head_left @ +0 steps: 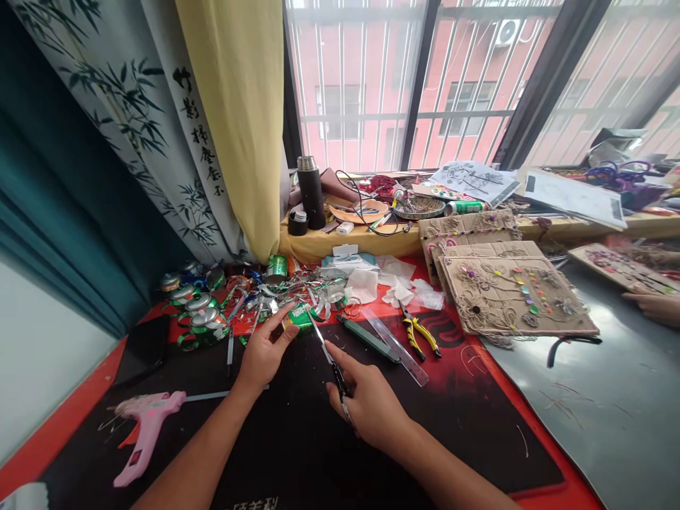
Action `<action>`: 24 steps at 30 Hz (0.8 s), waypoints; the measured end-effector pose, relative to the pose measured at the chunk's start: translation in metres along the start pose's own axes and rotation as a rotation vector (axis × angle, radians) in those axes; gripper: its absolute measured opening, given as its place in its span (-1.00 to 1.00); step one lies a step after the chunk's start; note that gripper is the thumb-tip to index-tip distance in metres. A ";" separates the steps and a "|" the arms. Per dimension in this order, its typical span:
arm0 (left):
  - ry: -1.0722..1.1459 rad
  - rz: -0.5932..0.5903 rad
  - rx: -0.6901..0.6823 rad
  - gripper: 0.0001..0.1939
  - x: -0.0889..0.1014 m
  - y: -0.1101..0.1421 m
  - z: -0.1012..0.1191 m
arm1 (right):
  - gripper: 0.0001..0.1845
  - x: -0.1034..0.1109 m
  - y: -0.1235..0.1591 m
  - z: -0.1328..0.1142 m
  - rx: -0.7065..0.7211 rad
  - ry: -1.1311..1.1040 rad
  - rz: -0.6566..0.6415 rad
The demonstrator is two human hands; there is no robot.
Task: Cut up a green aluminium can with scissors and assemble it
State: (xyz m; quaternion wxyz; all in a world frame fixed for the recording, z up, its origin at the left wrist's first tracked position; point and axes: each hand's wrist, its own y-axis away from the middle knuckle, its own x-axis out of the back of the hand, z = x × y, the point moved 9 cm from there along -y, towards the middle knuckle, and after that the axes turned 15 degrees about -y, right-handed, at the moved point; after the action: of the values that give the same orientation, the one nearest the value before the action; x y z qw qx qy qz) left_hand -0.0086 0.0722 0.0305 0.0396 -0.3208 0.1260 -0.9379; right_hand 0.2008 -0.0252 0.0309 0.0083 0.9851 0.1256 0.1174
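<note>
so the main thing here is a crumpled green drink can (pixel 300 317), bright green with a pale label, a bit bent out of shape. it's over the black desk mat (pixel 457 453), right at the front edge of a messy pile of curly aluminium strips (pixel 281 294). my left hand (pixel 268 347) is clamped on it, fingers wrapped over the top. my right hand (pixel 366 400) is closed around the black handles of one pair of scissors (pixel 332 370), and the tips sit just beside the can, can't tell if they're touching.

behind the pile are at least four silver can ends (pixel 199 303), partly buried, and one whole green can (pixel 276 266). right of my hands there's one pair of yellow and black pliers (pixel 419 336), one steel ruler (pixel 396 347) and one green-handled tool (pixel 366 338) lying close together. one pink glue gun (pixel 149 432) sits on the mat by my left arm.

three cardboard panels covered in twine and coloured bits are around: two overlapping (pixel 515 294) and one further right (pixel 621 269), with a co-worker's hand (pixel 653 309) next to that last one. some tissues (pixel 366 285) sit between the pile and the panels, and one black thermos (pixel 311 191) stands at the back.
</note>
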 end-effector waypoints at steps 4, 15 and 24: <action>-0.015 0.006 -0.015 -0.29 0.000 0.000 -0.001 | -0.21 -0.001 0.000 0.002 -0.012 -0.004 -0.001; 0.022 -0.012 0.006 -0.26 -0.001 0.000 -0.003 | -0.22 -0.002 0.000 0.002 -0.021 -0.031 -0.015; 0.030 -0.058 -0.016 -0.24 -0.004 -0.002 0.001 | -0.22 0.001 0.001 -0.003 -0.023 -0.022 -0.019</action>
State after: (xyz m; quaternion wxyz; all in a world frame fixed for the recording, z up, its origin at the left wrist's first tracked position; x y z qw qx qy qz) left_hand -0.0047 0.0743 0.0290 0.0080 -0.3104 0.1247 -0.9424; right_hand 0.2014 -0.0262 0.0342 0.0221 0.9849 0.1334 0.1082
